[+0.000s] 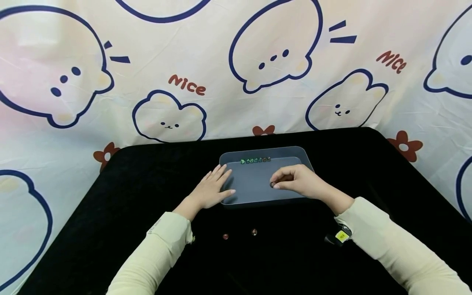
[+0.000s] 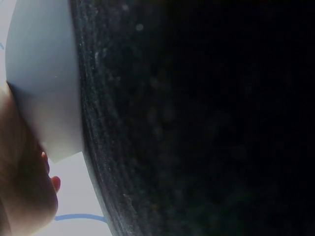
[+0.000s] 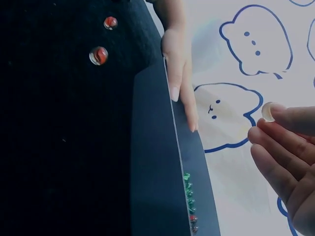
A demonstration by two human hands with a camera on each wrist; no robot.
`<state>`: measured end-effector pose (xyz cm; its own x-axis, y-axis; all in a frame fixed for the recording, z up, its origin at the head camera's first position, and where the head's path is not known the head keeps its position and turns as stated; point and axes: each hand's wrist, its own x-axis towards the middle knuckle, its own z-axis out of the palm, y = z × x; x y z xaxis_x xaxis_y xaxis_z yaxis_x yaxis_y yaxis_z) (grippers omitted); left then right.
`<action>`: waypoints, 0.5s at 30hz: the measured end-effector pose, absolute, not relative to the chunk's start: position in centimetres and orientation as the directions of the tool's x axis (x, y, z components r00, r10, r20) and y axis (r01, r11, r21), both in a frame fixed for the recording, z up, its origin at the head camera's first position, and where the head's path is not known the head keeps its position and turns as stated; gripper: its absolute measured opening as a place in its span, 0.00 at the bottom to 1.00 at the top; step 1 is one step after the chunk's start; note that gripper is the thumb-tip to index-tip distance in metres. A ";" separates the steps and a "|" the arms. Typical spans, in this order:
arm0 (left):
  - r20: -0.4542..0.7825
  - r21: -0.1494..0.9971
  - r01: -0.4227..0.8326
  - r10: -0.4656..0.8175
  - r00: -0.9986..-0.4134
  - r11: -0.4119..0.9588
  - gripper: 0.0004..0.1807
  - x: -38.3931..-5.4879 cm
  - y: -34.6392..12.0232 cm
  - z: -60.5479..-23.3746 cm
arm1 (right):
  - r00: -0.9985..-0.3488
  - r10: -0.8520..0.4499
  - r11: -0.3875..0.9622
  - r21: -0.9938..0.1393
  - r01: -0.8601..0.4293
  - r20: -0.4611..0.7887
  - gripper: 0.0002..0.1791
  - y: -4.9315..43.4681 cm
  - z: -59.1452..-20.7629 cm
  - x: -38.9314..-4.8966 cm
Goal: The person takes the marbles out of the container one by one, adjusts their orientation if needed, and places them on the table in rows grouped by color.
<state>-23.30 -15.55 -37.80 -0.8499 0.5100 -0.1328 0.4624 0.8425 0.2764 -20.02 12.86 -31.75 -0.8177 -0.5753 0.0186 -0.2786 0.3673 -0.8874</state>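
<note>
My right hand (image 1: 300, 180) pinches a glass marble (image 1: 272, 184) between thumb and fingertips, over the right half of a grey tray (image 1: 254, 180). In the right wrist view the same marble (image 3: 268, 112) looks clear and pale at the thumb tip. My left hand (image 1: 211, 189) lies with fingers spread on the tray's left rim, thumb reaching inside. Along the tray's far side runs a row of marbles (image 1: 255, 160), green at the left and darker reddish at the right. In the left wrist view the left hand (image 2: 24, 182) shows only partly beside the tray wall.
Two clear marbles with red inside, one on the left (image 1: 225, 236) and one on the right (image 1: 254, 232), lie on the black cloth (image 1: 295, 254) in front of the tray. A patterned curtain (image 1: 221, 53) hangs behind the table.
</note>
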 end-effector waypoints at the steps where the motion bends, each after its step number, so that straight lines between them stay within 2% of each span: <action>1: -0.137 0.272 0.459 0.506 -0.851 0.846 0.41 -23.3 -15.5 -37.8 | -0.814 -0.581 0.362 -0.891 -0.274 0.015 0.11 12.9 -31.8 -19.9; 7: -0.129 0.275 0.461 0.508 -0.852 0.844 0.40 -23.4 -15.6 -37.9 | -0.796 -0.606 0.347 -0.901 -0.262 -0.002 0.12 12.9 -32.5 -19.2; 15: -0.118 0.281 0.463 0.509 -0.853 0.841 0.40 -23.2 -15.6 -37.9 | -0.774 -0.633 0.356 -0.876 -0.324 0.029 0.11 13.0 -33.5 -18.3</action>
<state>-23.24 -15.58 -37.92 -0.8526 0.5091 -0.1179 0.4629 0.8405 0.2815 -18.32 13.00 -33.54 -0.7735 -0.6331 0.0290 -0.3242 0.3559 -0.8765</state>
